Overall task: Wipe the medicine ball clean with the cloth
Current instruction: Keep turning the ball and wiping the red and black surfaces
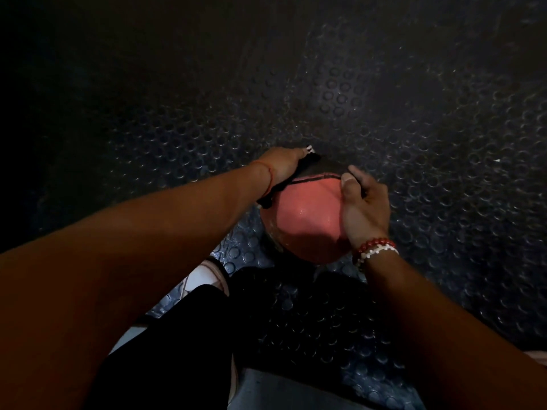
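1. The round salmon-pink rubber medicine ball sits on the dark studded rubber floor.
2. A thin black cloth is stretched across its far side.
3. The left hand and right hand each pinch one cloth end.
4. Wiping looks underway; next, drag the taut cloth across the surface.

The medicine ball has a smooth pink skin with a wet-looking gloss near its middle. The cloth over its top is dark, matt fabric. The floor looks like dark rubber, embossed all over with raised round studs, faintly shiny.
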Demonstrator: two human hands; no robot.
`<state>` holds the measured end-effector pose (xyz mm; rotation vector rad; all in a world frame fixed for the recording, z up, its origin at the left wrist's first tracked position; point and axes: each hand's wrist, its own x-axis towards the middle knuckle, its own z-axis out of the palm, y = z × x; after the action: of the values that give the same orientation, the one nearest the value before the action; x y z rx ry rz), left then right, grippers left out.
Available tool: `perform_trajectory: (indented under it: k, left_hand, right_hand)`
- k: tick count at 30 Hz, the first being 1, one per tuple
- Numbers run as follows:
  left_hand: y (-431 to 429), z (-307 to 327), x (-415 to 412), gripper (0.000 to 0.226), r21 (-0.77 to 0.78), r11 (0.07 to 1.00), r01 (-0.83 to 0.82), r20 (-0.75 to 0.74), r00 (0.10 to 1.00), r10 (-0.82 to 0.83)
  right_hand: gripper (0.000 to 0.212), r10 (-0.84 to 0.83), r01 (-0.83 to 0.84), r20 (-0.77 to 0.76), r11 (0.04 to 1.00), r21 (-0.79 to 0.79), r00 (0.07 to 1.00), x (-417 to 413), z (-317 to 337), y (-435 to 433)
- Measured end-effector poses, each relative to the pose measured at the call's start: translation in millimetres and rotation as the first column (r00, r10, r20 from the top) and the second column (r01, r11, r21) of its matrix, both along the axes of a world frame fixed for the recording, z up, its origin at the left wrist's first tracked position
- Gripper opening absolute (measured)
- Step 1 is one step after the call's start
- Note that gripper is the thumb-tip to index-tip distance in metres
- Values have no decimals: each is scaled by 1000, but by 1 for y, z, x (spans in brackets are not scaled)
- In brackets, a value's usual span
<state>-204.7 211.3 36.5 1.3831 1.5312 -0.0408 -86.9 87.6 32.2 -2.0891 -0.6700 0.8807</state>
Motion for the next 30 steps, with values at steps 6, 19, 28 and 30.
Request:
perform_trajectory:
  k: [6, 19, 28, 30]
  left_hand:
    - [-30, -5, -14, 44, 243, 966, 90, 56, 993, -106]
    - [5, 22, 16, 47, 11, 980, 196, -74, 978, -195]
    - [-30, 18, -10, 58, 138, 977, 163, -17, 987, -162]
    - [-24, 20, -4, 58, 138, 971, 193, -21, 981, -192]
  right_hand:
    - [32, -51, 51, -24, 998, -22, 998, 6, 2, -2]
    - [42, 2, -2, -24, 1000, -6, 1000, 0, 2, 3]
    - [37, 56, -57, -10, 998, -19, 998, -1, 8, 1]
    - [37, 53, -53, -5, 998, -18, 999, -1, 8, 1]
